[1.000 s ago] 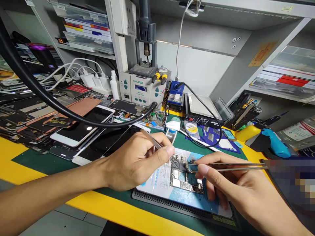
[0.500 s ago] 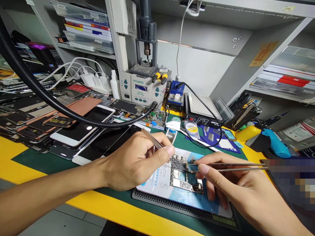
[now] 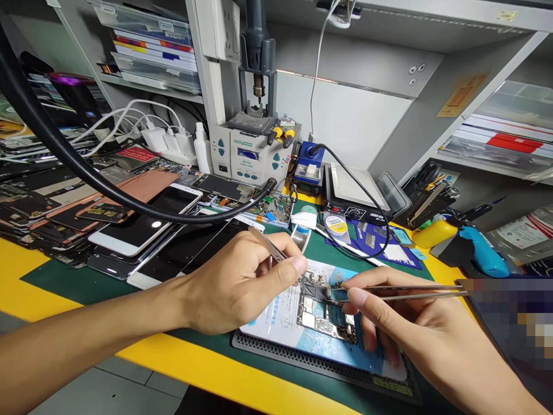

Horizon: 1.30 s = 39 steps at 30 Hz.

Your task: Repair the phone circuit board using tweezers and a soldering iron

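Tweezers (image 3: 268,246) gripped in left hand (image 3: 239,285), long tweezers (image 3: 401,293) in right hand (image 3: 400,314), apparent phone board (image 3: 326,317), QUICK station (image 3: 246,155)

Hot air rework station (image 3: 247,151) at the back of the bench, blue soldering station (image 3: 309,164) just right of it, then a white hot plate (image 3: 356,187). Phone pile (image 3: 43,213) on the left, white phone (image 3: 133,227) beside it, thick black hose (image 3: 129,206) running over both. Solder spool (image 3: 336,226) on the green mat (image 3: 64,282).

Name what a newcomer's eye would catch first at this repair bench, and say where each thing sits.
The left hand with its tweezers and the right hand with its tweezers work over a phone circuit board at centre. Behind it stands a hot-air rework station, and phones and screens pile up along the bench's left side.
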Each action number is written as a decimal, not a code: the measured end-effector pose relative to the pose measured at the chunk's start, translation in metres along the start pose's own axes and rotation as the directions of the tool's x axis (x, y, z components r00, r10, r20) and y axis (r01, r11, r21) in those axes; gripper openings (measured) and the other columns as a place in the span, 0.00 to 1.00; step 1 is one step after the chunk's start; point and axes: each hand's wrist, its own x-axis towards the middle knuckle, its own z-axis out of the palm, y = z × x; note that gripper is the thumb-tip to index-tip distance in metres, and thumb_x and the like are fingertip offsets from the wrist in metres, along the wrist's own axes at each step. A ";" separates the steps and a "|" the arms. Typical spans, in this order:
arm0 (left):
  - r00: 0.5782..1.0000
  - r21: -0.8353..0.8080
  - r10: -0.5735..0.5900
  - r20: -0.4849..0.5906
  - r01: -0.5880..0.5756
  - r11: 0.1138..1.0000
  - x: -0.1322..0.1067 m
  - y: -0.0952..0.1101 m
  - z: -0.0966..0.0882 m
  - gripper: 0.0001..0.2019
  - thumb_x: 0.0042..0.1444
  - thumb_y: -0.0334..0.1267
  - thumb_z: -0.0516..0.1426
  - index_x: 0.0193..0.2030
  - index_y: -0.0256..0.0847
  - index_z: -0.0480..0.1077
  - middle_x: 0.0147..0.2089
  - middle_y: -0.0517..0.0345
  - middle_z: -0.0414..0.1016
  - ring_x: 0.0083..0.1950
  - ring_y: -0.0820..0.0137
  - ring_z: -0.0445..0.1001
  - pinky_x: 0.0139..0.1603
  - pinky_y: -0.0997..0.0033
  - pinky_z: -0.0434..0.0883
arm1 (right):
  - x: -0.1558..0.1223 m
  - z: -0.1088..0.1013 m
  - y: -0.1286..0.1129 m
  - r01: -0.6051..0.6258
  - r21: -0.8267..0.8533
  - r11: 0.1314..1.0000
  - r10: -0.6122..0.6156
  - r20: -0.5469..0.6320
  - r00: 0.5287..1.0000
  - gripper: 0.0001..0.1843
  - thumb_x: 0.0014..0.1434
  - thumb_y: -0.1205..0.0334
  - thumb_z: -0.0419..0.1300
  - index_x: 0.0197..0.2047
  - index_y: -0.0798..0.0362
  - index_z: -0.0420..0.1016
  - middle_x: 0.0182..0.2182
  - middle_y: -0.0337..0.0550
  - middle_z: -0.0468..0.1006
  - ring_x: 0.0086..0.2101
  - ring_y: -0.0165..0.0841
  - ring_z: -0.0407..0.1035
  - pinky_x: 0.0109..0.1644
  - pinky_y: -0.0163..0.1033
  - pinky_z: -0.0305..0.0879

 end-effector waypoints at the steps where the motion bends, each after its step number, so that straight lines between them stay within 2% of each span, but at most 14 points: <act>1: 1.000 -0.004 -0.004 0.003 0.004 1.000 0.000 0.000 0.000 0.17 0.69 0.49 0.55 0.38 0.37 0.74 0.30 0.61 0.68 0.29 0.73 0.64 0.29 0.71 0.59 | 0.000 0.000 0.000 0.002 0.004 1.000 -0.002 0.002 1.000 0.25 0.60 0.32 0.65 0.38 0.47 0.83 0.24 0.41 0.80 0.20 0.30 0.63 0.22 0.34 0.59; 5: 1.000 -0.004 -0.002 0.006 0.002 1.000 0.000 0.000 0.000 0.17 0.69 0.48 0.55 0.38 0.37 0.74 0.29 0.61 0.68 0.29 0.73 0.63 0.28 0.71 0.59 | -0.001 -0.001 0.001 0.012 0.000 1.000 -0.012 0.009 1.000 0.26 0.60 0.32 0.65 0.40 0.47 0.84 0.28 0.44 0.83 0.22 0.31 0.64 0.22 0.35 0.59; 14: 1.000 0.008 0.012 0.007 -0.012 1.000 0.000 0.000 0.000 0.18 0.69 0.49 0.54 0.38 0.36 0.75 0.31 0.59 0.71 0.31 0.72 0.66 0.30 0.71 0.60 | 0.000 -0.001 0.001 0.004 0.008 1.000 -0.004 0.027 1.000 0.26 0.61 0.31 0.64 0.38 0.47 0.83 0.24 0.40 0.78 0.21 0.30 0.63 0.23 0.34 0.60; 24: 1.000 0.014 0.010 0.003 -0.010 1.000 0.000 0.001 0.000 0.18 0.69 0.48 0.53 0.38 0.37 0.75 0.32 0.59 0.71 0.32 0.71 0.67 0.31 0.71 0.61 | -0.001 0.000 0.003 -0.001 0.018 1.000 0.001 -0.005 1.000 0.26 0.60 0.31 0.65 0.39 0.47 0.86 0.33 0.46 0.84 0.23 0.29 0.64 0.21 0.33 0.58; 34: 0.999 0.046 0.035 -0.013 -0.034 0.998 -0.001 0.002 0.001 0.19 0.70 0.49 0.51 0.39 0.37 0.75 0.32 0.58 0.73 0.33 0.70 0.69 0.32 0.70 0.63 | 0.000 0.000 0.002 -0.024 0.023 0.999 0.024 -0.006 1.000 0.27 0.60 0.30 0.65 0.38 0.48 0.85 0.28 0.43 0.81 0.21 0.29 0.63 0.22 0.33 0.59; 39: 0.999 0.049 0.047 -0.005 -0.047 0.998 0.000 0.001 0.001 0.20 0.71 0.49 0.50 0.39 0.37 0.75 0.32 0.58 0.73 0.33 0.70 0.68 0.31 0.70 0.63 | 0.000 -0.001 0.001 -0.024 0.021 1.000 0.024 0.004 1.000 0.27 0.59 0.31 0.65 0.40 0.48 0.85 0.29 0.44 0.82 0.22 0.30 0.64 0.21 0.34 0.59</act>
